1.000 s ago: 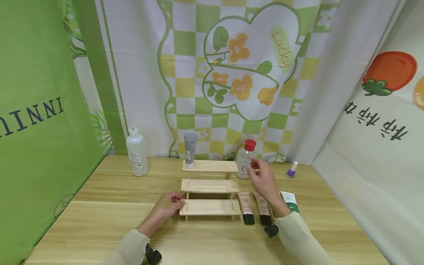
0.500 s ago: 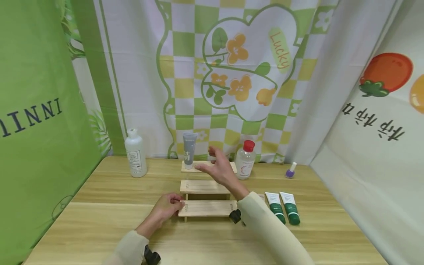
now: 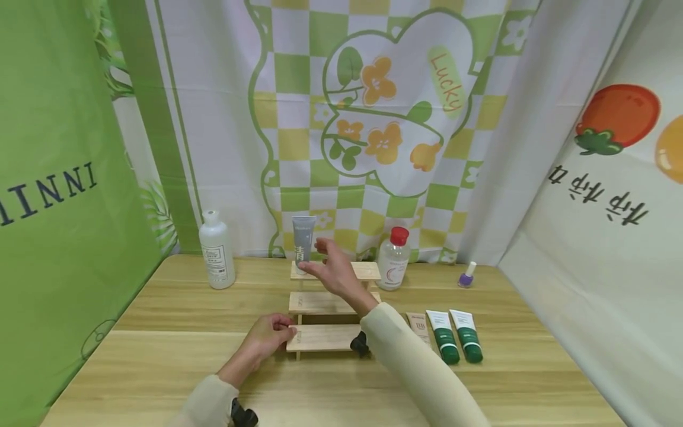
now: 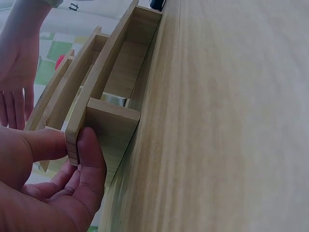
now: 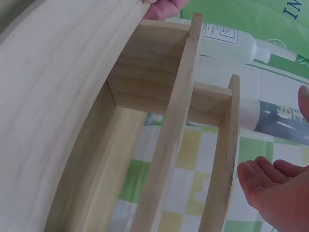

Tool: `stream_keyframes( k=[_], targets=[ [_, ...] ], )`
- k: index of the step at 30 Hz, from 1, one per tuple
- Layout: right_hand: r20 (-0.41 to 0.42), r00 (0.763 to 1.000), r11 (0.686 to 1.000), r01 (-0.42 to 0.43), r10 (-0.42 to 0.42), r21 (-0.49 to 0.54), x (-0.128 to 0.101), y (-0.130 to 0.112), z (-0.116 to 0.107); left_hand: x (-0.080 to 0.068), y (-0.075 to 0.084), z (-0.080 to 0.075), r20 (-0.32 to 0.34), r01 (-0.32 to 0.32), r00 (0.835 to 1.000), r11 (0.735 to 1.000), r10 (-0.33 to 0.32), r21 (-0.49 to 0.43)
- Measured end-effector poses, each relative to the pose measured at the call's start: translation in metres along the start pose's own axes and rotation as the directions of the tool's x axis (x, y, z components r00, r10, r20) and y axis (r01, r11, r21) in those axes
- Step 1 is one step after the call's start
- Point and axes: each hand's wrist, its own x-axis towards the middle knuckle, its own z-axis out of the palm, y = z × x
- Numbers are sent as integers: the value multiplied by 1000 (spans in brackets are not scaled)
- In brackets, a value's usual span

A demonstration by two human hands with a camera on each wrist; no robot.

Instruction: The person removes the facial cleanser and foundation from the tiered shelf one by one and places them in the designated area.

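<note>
A three-step wooden stand rests on the table, and my left hand holds the left end of its lowest step. The left wrist view shows the thumb and fingers pinching that board. On the top step, at its left end, a grey-blue squeeze tube stands upright on its cap. My right hand is just right of this tube, thumb and fingers spread. In the right wrist view a gap shows between the fingers and the tube. The right forearm covers part of the lower steps.
A white bottle stands at back left. Right of the stand are a red-capped clear bottle and purple nail polish. Two white-and-green tubes and a beige BB tube, partly hidden by the sleeve, lie at right.
My right hand has moved left from in front of the red-capped bottle to beside the grey-blue tube. The left hand keeps its hold on the stand.
</note>
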Motion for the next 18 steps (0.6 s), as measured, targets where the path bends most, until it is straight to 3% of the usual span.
stream_keyframes(
  k=[10,18],
  targets=[
    [-4,999,998,47,-47,-42,11,-10,14,1,0,-2,9,-1,1000,1000,1,-14],
    [4,1000,997,8,-8,-75,10,-5,16,0,1,-1,4,4,1000,1000,-4,-19]
  ],
)
